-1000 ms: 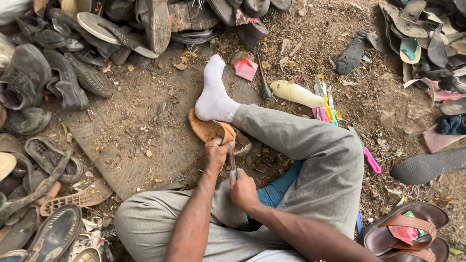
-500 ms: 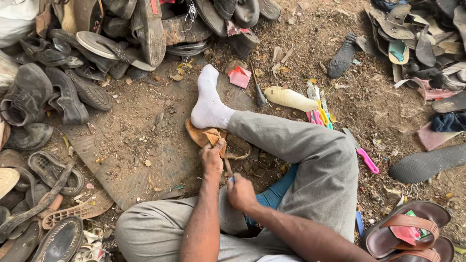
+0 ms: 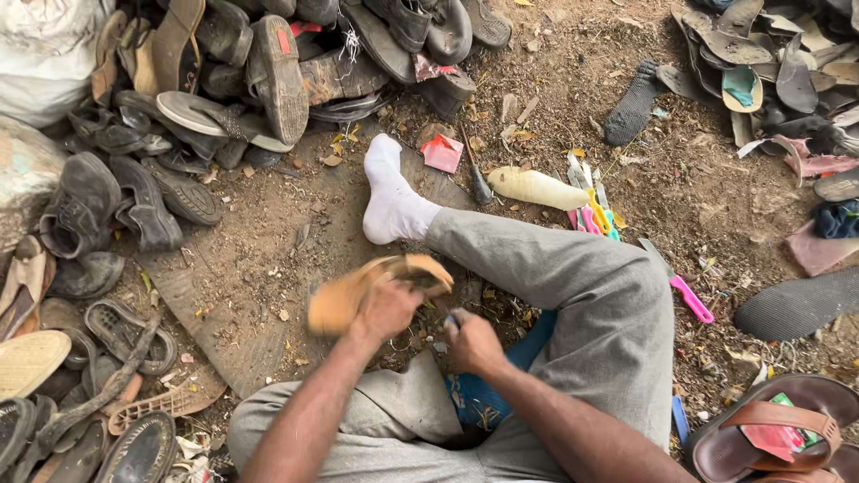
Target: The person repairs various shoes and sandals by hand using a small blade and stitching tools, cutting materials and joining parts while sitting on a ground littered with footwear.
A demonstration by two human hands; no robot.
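Observation:
I sit on dirt ground with my legs crossed, in grey trousers [image 3: 573, 295] and a white sock [image 3: 394, 201]. My left hand [image 3: 385, 309] grips a tan sandal sole [image 3: 358, 291], lifted off the ground and blurred with motion. Close beside it, my right hand [image 3: 472, 344] is closed around a small tool whose handle barely shows; the tool's kind is unclear. The two hands are near each other in front of my shin.
Piles of worn shoes and soles lie at left [image 3: 107, 206], at the top [image 3: 358, 45] and at the upper right [image 3: 769, 54]. A yellowish bottle [image 3: 537, 188], coloured tools [image 3: 595, 210], a pink-handled knife [image 3: 689, 295] and brown sandals [image 3: 769, 434] lie to my right.
My left hand has lifted the tan sole away from beneath my leg and swung it leftward. My right hand has stayed close by. The camera has shifted so the scene sits lower.

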